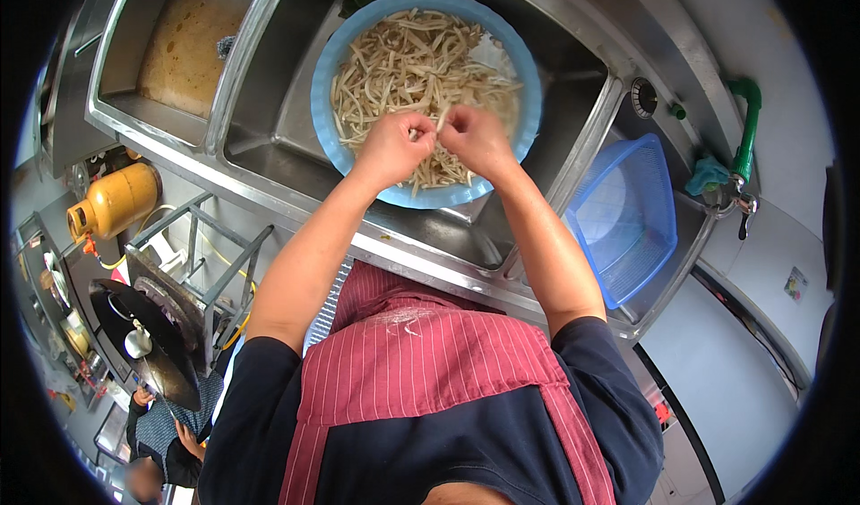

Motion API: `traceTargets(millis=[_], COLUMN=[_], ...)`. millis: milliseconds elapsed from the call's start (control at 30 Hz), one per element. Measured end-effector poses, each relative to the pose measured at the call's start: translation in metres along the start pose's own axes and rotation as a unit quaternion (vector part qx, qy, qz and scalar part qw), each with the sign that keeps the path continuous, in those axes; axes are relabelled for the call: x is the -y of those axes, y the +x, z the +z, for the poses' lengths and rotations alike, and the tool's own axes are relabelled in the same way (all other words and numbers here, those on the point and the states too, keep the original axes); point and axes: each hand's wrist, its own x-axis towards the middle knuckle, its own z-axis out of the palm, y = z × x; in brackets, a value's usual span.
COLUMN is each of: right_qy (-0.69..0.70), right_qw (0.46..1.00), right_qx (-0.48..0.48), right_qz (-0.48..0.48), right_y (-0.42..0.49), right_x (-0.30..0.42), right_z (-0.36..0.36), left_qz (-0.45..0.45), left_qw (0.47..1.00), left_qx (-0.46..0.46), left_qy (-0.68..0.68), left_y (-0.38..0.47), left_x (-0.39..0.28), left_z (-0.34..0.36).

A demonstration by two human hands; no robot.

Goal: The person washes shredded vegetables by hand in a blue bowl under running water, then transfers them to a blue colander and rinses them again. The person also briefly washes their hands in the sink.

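A large blue plastic basin [324, 112] stands in the middle compartment of a steel sink. Pale sliced strips [403, 62], probably a vegetable, fill it, and a whitish piece [489, 54] lies at its upper right. Both hands are over the near part of the basin, close together. My left hand [398, 144] has thumb and fingers pinched on a pale strip. My right hand [476, 137], just beside it, pinches a pale strip [443, 117] that stands up between the hands. Whether both hold the same strip cannot be told.
Right of the basin, a blue plastic basket [641, 263] sits in the sink's side section, near a green pipe [747, 129]. A left compartment [181, 55] holds brownish liquid. At lower left are a yellow gas cylinder [121, 197], a black wok [161, 364] and a co-worker [161, 431].
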Motion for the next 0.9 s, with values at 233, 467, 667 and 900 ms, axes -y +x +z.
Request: traceTargets(millis=[233, 467, 667, 900], right_qy=[-0.138, -0.046, 0.02, 0.034], right_qw=[0.976, 0.994, 0.995, 0.999], right_qx=[-0.165, -0.092, -0.095, -0.039], right_qz=[-0.02, -0.022, 0.014, -0.016], right_y=[0.019, 0.02, 0.011, 0.011], right_x=[-0.019, -0.02, -0.002, 0.027], right_z=[-0.028, -0.023, -0.022, -0.014], left_qz=[0.112, 0.037, 0.075, -0.058], left_qw=[0.92, 0.906, 0.969, 0.998], left_qx=[-0.178, -0.057, -0.1, 0.007], left_qy=[0.332, 0.419, 0.214, -0.031], left_y=[0.024, 0.104, 0.076, 0.031], left_x=[0.019, 0.042, 0.029, -0.003], left_z=[-0.017, -0.013, -0.028, -0.021])
